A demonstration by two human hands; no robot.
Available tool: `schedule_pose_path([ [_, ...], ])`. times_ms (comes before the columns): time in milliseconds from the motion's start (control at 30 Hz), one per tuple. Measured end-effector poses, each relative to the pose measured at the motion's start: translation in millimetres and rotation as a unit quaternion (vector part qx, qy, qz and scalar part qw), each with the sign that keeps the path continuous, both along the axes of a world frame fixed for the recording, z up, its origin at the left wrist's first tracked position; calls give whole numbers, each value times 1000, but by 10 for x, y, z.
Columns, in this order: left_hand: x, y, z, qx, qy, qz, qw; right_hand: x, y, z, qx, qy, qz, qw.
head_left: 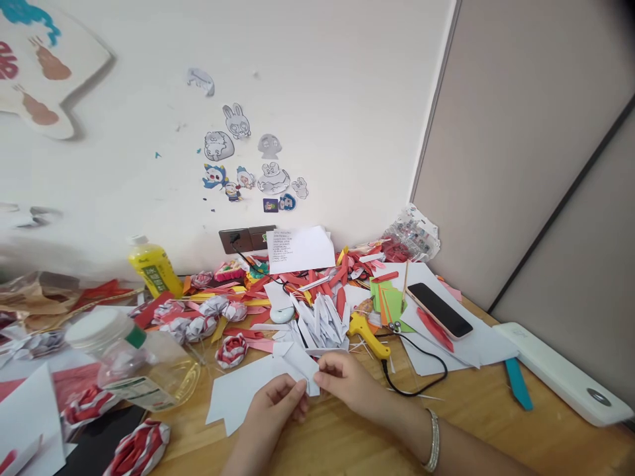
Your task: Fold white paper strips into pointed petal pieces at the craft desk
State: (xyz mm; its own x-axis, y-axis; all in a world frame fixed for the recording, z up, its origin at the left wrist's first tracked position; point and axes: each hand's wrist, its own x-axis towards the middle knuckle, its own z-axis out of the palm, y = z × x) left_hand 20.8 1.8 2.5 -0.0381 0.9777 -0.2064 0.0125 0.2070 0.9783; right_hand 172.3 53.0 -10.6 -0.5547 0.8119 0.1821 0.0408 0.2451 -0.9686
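Near the front of the wooden table, a folded piece of white paper is pinched between both hands. My left hand grips its lower edge between thumb and curled fingers. At the paper's right side, my right hand has thumb and forefinger closed on it; a silver bracelet circles that wrist. Under and left of the held piece lies a flat white sheet. Just beyond the hands is a heap of folded white paper strips. A yellow glue gun lies right of them, its black cord curling along the table.
A phone rests on white sheets at right, beside a long white device. Green paper squares lie nearby. At left are a clear plastic jar, a yellow bottle and red-white paper rosettes. A wall stands behind.
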Motion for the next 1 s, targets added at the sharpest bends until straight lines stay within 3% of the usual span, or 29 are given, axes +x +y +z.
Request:
schedule_pose_path([
  [100,-26,46,-93,-8,-50,-7,999,35,34,14,-90,51,53,993],
  [233,-30,71,-160,1,-43,-2,999,15,1,22,-119,67,56,989],
  [333,-6,59,-154,12,-5,9,1000,-26,-46,11,-106,63,53,991],
  [467,-1,44,-101,16,24,12,1000,-21,-46,-4,-22,-5,1,1000],
  [633,-97,70,12,38,-37,40,998,94,62,11,-34,-53,27,998],
  [800,-184,95,33,48,46,-50,997,163,141,3,-114,-55,36,991],
  [1000,-248,122,-85,61,1,-82,995,190,210,-49,-169,22,50,984],
])
